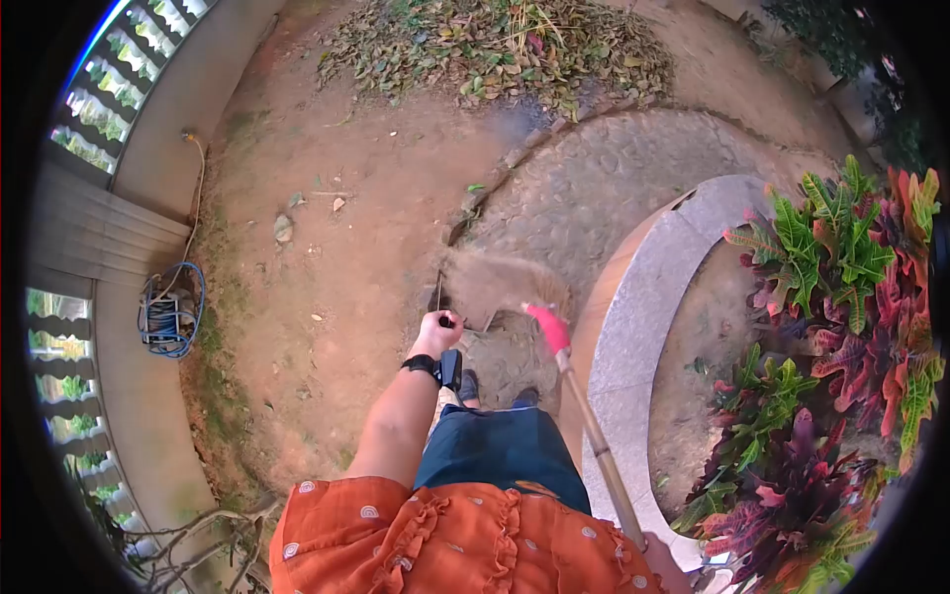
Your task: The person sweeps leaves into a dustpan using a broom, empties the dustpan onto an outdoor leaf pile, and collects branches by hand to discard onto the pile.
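My left hand [442, 329], with a black band and a dark device at its wrist, is closed round a dark handle [447, 320]. A thin rod rises from it; what it joins is unclear. My right hand [661, 556], partly hidden by the orange top at the bottom edge, holds the long wooden handle of a broom [603, 445]. The broom has a pink-red binding [549, 328], and its tan bristles [505, 282] spread blurred over the stone paving [594, 178], ahead of my feet.
A curved low stone wall [633, 327] runs along my right, beside red and green leafy plants [841, 267]. Dry leaves [505, 49] are heaped ahead. Bare soil [327, 277] lies at left, with a coiled blue hose [171, 312] by the boundary wall [188, 109]. Branches [213, 535] lie at lower left.
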{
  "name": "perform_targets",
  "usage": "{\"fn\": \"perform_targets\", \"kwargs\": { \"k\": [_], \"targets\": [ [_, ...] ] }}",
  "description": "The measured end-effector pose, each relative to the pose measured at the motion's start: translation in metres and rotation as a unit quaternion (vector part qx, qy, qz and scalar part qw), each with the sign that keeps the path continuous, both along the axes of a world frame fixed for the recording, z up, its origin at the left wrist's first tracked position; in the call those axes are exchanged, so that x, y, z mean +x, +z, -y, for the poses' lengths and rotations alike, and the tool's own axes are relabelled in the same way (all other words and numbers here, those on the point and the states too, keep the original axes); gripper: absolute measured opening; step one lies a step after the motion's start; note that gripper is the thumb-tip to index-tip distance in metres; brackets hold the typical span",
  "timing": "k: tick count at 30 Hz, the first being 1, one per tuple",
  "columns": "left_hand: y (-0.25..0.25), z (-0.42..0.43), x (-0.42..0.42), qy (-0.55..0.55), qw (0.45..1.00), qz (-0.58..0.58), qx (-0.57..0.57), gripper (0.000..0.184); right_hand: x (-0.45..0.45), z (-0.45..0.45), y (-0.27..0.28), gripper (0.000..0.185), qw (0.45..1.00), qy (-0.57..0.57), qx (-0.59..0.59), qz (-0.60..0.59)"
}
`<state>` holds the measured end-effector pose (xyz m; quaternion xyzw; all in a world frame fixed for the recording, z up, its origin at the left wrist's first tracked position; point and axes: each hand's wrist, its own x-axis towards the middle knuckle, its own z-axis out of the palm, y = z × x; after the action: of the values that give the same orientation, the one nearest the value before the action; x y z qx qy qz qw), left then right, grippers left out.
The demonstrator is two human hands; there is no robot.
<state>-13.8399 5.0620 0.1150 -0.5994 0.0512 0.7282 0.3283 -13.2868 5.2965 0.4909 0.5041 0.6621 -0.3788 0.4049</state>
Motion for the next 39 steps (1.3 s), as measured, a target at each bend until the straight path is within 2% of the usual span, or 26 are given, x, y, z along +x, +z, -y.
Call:
{"fn": "perform_targets", "kwargs": {
  "k": [3, 5, 9, 11, 13, 15, 18, 19, 21, 23, 25, 26, 28, 29, 31, 32, 35, 39],
  "targets": [
    [0.005, 0.022, 0.052, -0.007, 0.997, -0.068, -0.017, 0.01, -0.052, -0.015, -0.004, 0.048, 0.995, -0.045, -0.003, -0.091],
    [0.03, 0.031, 0.081, 0.001, 0.997, -0.064, -0.033, 0.008, -0.034, -0.051, -0.072, 0.046, 0.975, -0.14, -0.042, -0.168],
    [0.058, 0.054, 0.135, -0.008, 0.996, -0.048, -0.079, 0.011, -0.103, -0.107, -0.158, 0.04, 0.967, -0.11, -0.026, -0.228],
    [0.059, 0.069, 0.166, -0.019, 0.998, -0.032, -0.053, 0.011, -0.132, -0.121, -0.193, 0.037, 0.969, -0.098, -0.033, -0.224],
    [0.057, 0.077, 0.191, -0.008, 0.999, -0.031, -0.038, 0.011, -0.119, -0.12, -0.22, 0.037, 0.975, -0.084, -0.034, -0.204],
    [0.061, 0.081, 0.212, 0.044, 0.991, -0.039, -0.118, 0.012, -0.093, -0.11, -0.23, 0.035, 0.986, 0.016, 0.013, -0.167],
    [0.019, 0.1, 0.229, 0.074, 0.991, -0.036, -0.102, 0.013, -0.014, -0.083, -0.201, 0.039, 0.991, 0.107, -0.008, -0.074],
    [0.012, 0.103, 0.233, 0.093, 0.991, -0.028, -0.096, 0.014, -0.002, -0.073, -0.163, 0.041, 0.988, 0.146, -0.004, -0.049],
    [0.008, 0.106, 0.233, 0.105, 0.988, -0.032, -0.106, 0.016, 0.044, -0.067, -0.126, 0.043, 0.978, 0.205, -0.008, -0.031],
    [0.002, 0.114, 0.228, 0.123, 0.987, -0.009, -0.1, 0.019, 0.099, -0.074, -0.109, 0.053, 0.983, 0.171, -0.068, 0.008],
    [0.0, 0.121, 0.228, 0.128, 0.986, -0.028, -0.099, 0.017, 0.101, -0.061, -0.051, 0.053, 0.985, 0.146, -0.088, 0.021],
    [0.002, 0.124, 0.228, 0.129, 0.986, -0.021, -0.104, 0.016, 0.121, -0.06, -0.048, 0.053, 0.985, 0.149, -0.085, 0.022],
    [-0.001, 0.136, 0.24, 0.127, 0.987, -0.032, -0.095, 0.012, 0.173, -0.058, -0.042, 0.04, 0.972, 0.205, 0.007, -0.114],
    [0.002, 0.141, 0.249, 0.132, 0.986, -0.03, -0.093, 0.012, 0.179, -0.055, -0.041, 0.04, 0.971, 0.21, 0.008, -0.112],
    [0.017, 0.15, 0.265, 0.121, 0.99, 0.008, -0.067, 0.01, 0.181, -0.044, -0.035, 0.04, 0.993, 0.075, 0.003, -0.096],
    [0.026, 0.153, 0.276, 0.103, 0.992, -0.022, -0.065, 0.01, 0.176, -0.039, -0.035, 0.04, 0.992, 0.076, 0.005, -0.096],
    [0.024, 0.168, 0.303, 0.072, 0.997, -0.008, -0.039, 0.012, 0.102, -0.025, -0.039, 0.042, 0.992, -0.028, -0.054, -0.111],
    [0.038, 0.18, 0.326, 0.048, 0.997, -0.022, -0.047, 0.014, 0.064, -0.027, -0.124, 0.045, 0.976, -0.122, -0.087, -0.159]
  ]
}}
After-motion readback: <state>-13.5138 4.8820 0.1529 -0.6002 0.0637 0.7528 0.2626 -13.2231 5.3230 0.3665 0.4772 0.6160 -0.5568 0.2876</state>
